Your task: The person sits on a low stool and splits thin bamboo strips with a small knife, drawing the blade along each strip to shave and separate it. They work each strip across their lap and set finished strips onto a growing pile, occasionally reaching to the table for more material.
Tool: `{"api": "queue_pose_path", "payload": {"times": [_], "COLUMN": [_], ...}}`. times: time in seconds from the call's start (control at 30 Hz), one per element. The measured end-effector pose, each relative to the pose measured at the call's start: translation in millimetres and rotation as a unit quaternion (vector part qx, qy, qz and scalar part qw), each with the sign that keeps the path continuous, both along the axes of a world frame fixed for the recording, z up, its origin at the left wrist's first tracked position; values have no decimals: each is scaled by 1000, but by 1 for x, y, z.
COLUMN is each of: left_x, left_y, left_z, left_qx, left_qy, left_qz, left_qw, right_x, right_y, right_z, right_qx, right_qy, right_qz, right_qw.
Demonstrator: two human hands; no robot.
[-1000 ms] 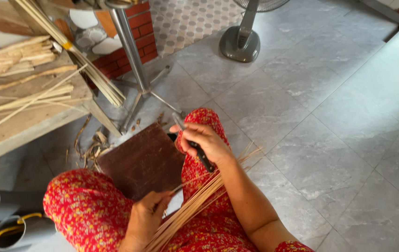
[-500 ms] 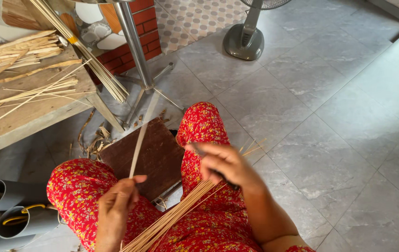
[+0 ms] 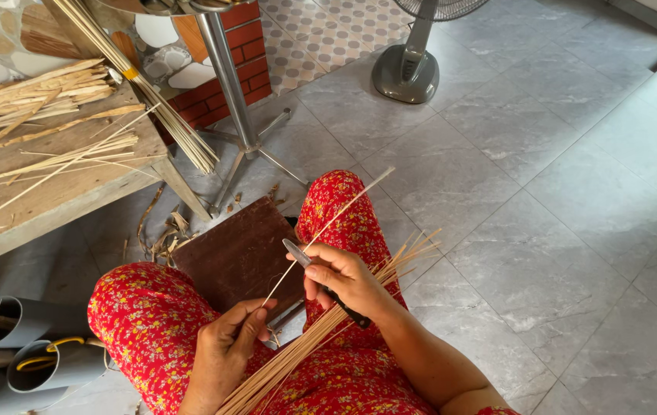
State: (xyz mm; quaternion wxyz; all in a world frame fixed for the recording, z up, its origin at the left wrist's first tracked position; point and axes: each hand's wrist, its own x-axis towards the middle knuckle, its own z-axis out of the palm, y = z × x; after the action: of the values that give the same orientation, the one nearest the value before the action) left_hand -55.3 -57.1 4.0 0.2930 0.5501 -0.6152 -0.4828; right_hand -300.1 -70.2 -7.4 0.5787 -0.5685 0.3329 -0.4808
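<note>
my left hand (image 3: 225, 350) pinches thin bamboo stick (image 3: 328, 224) at its near end, right hand (image 3: 344, 280) grips knife (image 3: 321, 280), blade against stick mid-length

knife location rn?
Head view, lower centre: the knife is in the right hand, blade against the thin bamboo stick held by the left hand, over the brown board.

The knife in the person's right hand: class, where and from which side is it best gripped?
Grip the knife by its dark handle, coming from the right, as the right hand does. The bare blade points up-left against the thin stick, which the left hand pinches lower down.
</note>
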Motion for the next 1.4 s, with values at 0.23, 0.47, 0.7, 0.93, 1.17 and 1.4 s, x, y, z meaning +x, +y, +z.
{"api": "queue_pose_path", "payload": {"times": [0.23,0.47,0.7,0.93,1.17,1.4], "left_x": [12,39,61,20,-22,-4], "left_y": [6,12,10,-5,-2,8], "left_z": [-8,-10,-1,17,28,37], "left_qx": [-25,-10,-13,-21,-209,-177], "left_qy": [95,131,107,150,24,-37], "left_qz": [-25,-58,10,78,3,22], "left_qw": [995,990,994,985,978,983], "right_x": [-15,-75,-120,-62,5,-15], "right_y": [-6,-10,-12,11,18,-2], "right_z": [5,-10,-3,16,20,1], "right_qx": [-14,-3,23,-14,12,-31], "right_qy": [12,-104,-194,-3,40,-22], "right_qz": [-19,-156,-309,-100,45,-14], "right_qw": [1000,982,931,995,998,999]}}
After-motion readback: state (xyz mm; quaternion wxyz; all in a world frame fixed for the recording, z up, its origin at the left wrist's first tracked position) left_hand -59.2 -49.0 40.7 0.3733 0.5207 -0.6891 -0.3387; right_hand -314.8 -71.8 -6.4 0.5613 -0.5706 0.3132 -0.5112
